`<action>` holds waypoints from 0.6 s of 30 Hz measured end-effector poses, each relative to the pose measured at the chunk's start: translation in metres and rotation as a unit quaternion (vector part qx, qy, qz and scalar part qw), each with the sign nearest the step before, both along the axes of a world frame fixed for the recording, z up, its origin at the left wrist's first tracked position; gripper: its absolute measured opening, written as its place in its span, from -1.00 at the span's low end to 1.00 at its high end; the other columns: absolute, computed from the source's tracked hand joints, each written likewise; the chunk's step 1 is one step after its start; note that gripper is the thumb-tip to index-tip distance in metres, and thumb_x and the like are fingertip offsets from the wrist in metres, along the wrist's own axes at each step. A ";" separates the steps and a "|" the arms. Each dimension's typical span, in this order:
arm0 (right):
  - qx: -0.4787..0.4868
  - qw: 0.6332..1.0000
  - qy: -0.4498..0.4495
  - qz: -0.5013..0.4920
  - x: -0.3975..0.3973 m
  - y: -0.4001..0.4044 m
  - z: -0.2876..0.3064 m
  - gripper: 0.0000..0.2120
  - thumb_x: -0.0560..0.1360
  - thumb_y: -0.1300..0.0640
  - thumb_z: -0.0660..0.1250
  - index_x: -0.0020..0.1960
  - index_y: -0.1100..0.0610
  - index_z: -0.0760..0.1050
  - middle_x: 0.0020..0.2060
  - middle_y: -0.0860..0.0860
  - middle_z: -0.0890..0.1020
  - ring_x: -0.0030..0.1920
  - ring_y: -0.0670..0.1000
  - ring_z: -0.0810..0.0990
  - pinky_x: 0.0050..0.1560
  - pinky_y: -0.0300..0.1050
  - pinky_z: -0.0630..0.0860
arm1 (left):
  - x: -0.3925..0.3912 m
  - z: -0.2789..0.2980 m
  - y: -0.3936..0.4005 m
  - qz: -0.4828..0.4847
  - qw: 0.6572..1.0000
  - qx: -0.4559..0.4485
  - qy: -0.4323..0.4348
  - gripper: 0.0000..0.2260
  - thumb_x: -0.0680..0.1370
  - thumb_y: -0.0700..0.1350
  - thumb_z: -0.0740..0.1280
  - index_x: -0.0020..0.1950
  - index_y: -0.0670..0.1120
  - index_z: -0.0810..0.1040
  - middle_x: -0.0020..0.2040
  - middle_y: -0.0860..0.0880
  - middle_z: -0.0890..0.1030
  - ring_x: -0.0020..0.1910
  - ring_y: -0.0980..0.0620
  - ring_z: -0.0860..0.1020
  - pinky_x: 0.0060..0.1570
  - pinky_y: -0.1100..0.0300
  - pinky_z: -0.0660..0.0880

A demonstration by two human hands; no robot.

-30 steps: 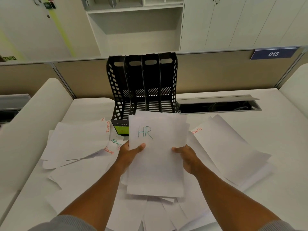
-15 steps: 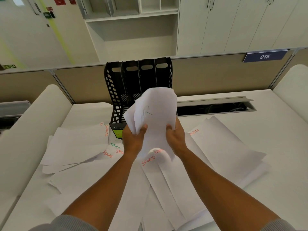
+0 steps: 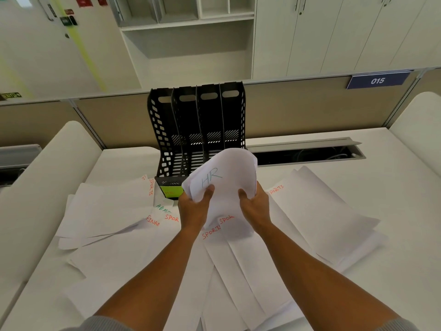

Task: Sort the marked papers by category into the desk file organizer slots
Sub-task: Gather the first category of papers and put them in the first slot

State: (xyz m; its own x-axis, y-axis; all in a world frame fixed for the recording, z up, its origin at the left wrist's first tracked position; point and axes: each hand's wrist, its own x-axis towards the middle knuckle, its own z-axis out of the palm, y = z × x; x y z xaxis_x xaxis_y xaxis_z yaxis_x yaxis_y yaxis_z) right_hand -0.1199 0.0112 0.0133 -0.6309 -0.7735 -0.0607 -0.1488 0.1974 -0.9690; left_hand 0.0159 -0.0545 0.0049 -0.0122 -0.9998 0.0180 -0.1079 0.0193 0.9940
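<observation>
A thin stack of white papers marked HR (image 3: 224, 185) is held up with its sides bowed inward, just in front of the black file organizer (image 3: 198, 130). My left hand (image 3: 194, 207) grips the stack's left edge, my right hand (image 3: 255, 204) its right edge. The organizer stands upright at the back of the desk with several slots, and the papers cover the low front of its right-hand slots. A green label (image 3: 172, 191) sits on its front left. Loose sheets marked SPORTS (image 3: 211, 232), FINAN (image 3: 152, 220) and ADM (image 3: 162, 207) lie spread on the desk below.
White sheets cover most of the desk, piled left (image 3: 107, 211) and right (image 3: 322, 216). An open cable trough (image 3: 307, 154) runs behind the right pile. A beige partition (image 3: 298, 108) with a 015 sign (image 3: 378, 80) backs the desk. Curved white dividers flank both sides.
The HR papers went from flat and low over the desk to lifted and bowed at the organizer's front. Both hands moved forward with them, uncovering SPORTS sheets beneath.
</observation>
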 end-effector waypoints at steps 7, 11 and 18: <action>-0.033 0.999 0.001 -0.016 0.000 -0.003 0.003 -0.74 0.52 0.08 0.35 0.14 -0.11 0.37 0.00 -0.07 0.56 -0.02 0.00 0.56 -0.04 -0.08 0.60 | 0.001 0.008 -0.009 -0.007 0.999 -0.014 0.031 -0.63 0.40 0.12 0.50 0.16 0.13 0.51 0.03 0.07 0.61 0.01 0.01 0.62 -0.23 0.28 0.62; -0.021 1.000 0.002 -0.010 -0.001 0.002 -0.003 -0.69 0.49 0.09 0.39 0.22 0.00 0.45 0.00 -0.06 0.57 0.01 0.04 0.58 -0.02 -0.07 0.59 | -0.001 0.024 -0.011 0.039 0.994 -0.052 0.092 -0.62 0.42 0.17 0.47 0.20 0.18 0.51 0.08 0.13 0.64 0.06 0.12 0.63 -0.09 0.24 0.62; 0.012 1.000 0.000 0.017 0.002 0.009 -0.011 -0.65 0.49 0.07 0.39 0.25 0.00 0.43 -0.01 -0.09 0.54 -0.01 -0.02 0.52 0.10 0.11 0.56 | -0.012 0.052 -0.016 0.093 0.985 -0.054 0.134 -0.59 0.52 0.26 0.24 0.21 0.04 0.58 0.11 -0.01 0.65 0.15 0.03 0.60 0.17 -0.07 0.56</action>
